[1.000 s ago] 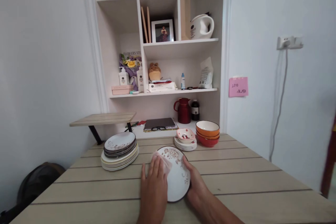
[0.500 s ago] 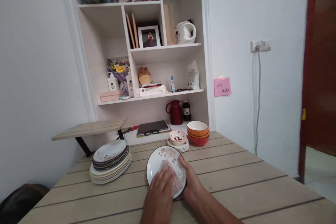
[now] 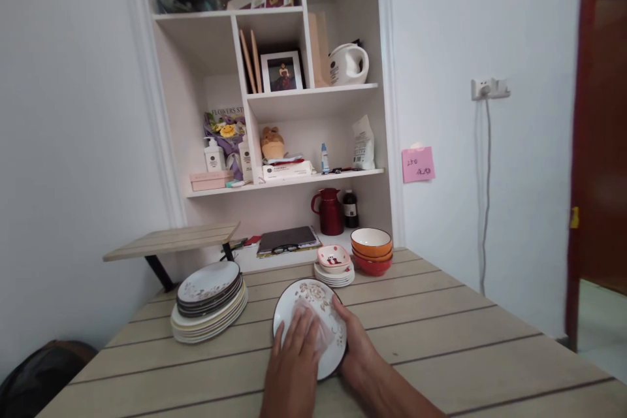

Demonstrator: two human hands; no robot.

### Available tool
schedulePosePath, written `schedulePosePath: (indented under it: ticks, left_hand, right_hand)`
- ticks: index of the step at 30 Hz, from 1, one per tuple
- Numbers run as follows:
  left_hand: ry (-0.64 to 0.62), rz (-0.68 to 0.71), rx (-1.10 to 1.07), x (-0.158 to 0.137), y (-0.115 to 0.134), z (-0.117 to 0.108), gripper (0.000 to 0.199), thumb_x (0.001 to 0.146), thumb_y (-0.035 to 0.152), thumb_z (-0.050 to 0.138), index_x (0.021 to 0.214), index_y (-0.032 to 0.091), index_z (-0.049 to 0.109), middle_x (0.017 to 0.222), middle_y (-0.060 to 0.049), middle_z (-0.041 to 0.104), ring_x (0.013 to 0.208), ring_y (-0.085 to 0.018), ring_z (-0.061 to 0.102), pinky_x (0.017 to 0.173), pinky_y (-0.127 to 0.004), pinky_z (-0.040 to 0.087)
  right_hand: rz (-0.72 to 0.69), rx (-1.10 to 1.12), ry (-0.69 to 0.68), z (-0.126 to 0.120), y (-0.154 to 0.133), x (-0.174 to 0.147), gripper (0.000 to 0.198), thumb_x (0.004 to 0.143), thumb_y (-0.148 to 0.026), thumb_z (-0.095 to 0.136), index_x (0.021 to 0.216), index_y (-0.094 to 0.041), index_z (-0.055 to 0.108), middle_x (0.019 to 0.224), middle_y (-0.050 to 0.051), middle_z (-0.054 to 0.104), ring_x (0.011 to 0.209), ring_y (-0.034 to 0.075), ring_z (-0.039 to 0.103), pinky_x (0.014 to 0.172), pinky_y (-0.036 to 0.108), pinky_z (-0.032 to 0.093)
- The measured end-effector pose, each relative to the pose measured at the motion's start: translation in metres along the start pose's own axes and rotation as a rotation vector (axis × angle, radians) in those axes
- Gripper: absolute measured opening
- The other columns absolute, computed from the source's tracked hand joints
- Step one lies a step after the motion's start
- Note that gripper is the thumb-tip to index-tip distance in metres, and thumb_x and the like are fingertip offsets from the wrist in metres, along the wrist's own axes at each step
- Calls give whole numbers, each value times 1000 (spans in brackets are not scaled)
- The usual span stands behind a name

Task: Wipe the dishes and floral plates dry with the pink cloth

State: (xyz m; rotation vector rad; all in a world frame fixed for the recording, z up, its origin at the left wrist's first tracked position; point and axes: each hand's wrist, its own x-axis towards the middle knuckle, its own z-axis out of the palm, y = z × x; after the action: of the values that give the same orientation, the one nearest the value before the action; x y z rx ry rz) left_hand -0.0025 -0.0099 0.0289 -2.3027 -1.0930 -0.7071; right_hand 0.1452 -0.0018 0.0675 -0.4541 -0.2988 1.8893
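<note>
A white plate with a dark rim and brown flowers [image 3: 329, 300] is tilted toward me above the front of the table. My right hand [image 3: 360, 353] grips its right edge, thumb on the face and the other fingers hidden behind. On the plate's face, my left hand [image 3: 296, 353] presses a thin pinkish cloth [image 3: 318, 333] flat under its fingers. To the left stands a stack of plates [image 3: 208, 284], dark-rimmed flowered ones on top of pale yellowish ones. Beyond the held plate is a small patterned bowl [image 3: 334, 256] on a stack of small white plates [image 3: 337, 279].
Orange and red bowls [image 3: 372, 248] are stacked at the table's back right. A raised wooden shelf [image 3: 171, 238] on black legs overhangs the back left. Behind the slatted table [image 3: 431, 333], a wall cabinet holds a red jug [image 3: 330, 212], a dark bottle [image 3: 350, 209] and a black folder [image 3: 288, 240].
My left hand has slid the cloth slightly up and left across the plate, its fingers a little more spread. My right hand keeps its grip. The view has shifted slightly.
</note>
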Motion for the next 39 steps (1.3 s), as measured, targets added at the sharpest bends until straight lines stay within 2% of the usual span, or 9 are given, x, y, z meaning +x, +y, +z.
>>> schedulePosePath:
  ticks: [4,7,12,16,21,25,29,33,39]
  left_hand:
    - [-21,-81,-14,-2,-3,4,56,89,10,39,144,21,40,148,-6,44,136,-23,41,106,-47,42]
    - [-28,-85,-85,-2,-5,3,55,89,11,39,143,20,41,148,-6,43,136,-23,41,105,-44,44]
    - [-33,37,-186,0,-6,-7,56,88,8,42,140,28,45,147,-3,45,136,-21,40,108,-42,41]
    - [-51,173,-178,2,0,-18,66,84,5,43,144,33,37,148,2,44,139,-18,35,111,-42,36]
    - [41,163,-65,7,8,-26,66,84,7,44,144,34,36,149,5,42,141,-16,30,118,-45,19]
    - [178,59,105,10,7,-21,57,87,12,42,142,27,42,149,2,43,142,-17,28,120,-47,10]
    - [211,-116,204,10,0,-16,54,86,7,39,137,23,48,145,-1,48,139,-19,34,117,-51,18]
    - [181,-230,201,5,-6,-10,51,88,7,37,135,21,51,143,-6,50,136,-23,40,112,-55,27]
    - [139,-145,112,0,-5,9,58,86,2,37,141,20,44,142,-7,51,133,-22,44,107,-43,39]
  right_hand:
    - [6,5,17,0,2,0,51,85,-45,56,113,-4,65,93,17,77,94,27,71,94,39,48]
    - [6,11,12,0,2,0,52,85,-46,56,115,-4,64,92,17,77,95,28,71,94,41,48]
    - [-2,-9,1,-1,0,0,49,85,-46,56,110,-5,66,86,16,78,91,27,72,92,39,49]
    - [62,-85,23,-2,2,-4,51,81,-52,60,101,-6,69,85,16,77,87,27,73,91,39,49]
    - [80,-149,43,1,10,-9,48,74,-48,71,102,-9,69,87,14,78,89,27,72,94,39,48]
    - [74,-118,-48,7,17,-14,54,78,-48,66,113,-7,66,97,16,77,97,27,71,98,38,45]
    - [63,-82,-102,10,20,-14,57,82,-47,61,122,-7,63,103,15,76,102,25,69,100,37,44]
    - [26,-46,-80,8,17,-10,59,83,-46,61,126,-6,59,103,14,76,104,26,68,100,38,44]
    - [-75,24,-5,3,-2,-5,60,82,-47,61,127,-7,58,101,14,77,104,28,69,99,42,45]
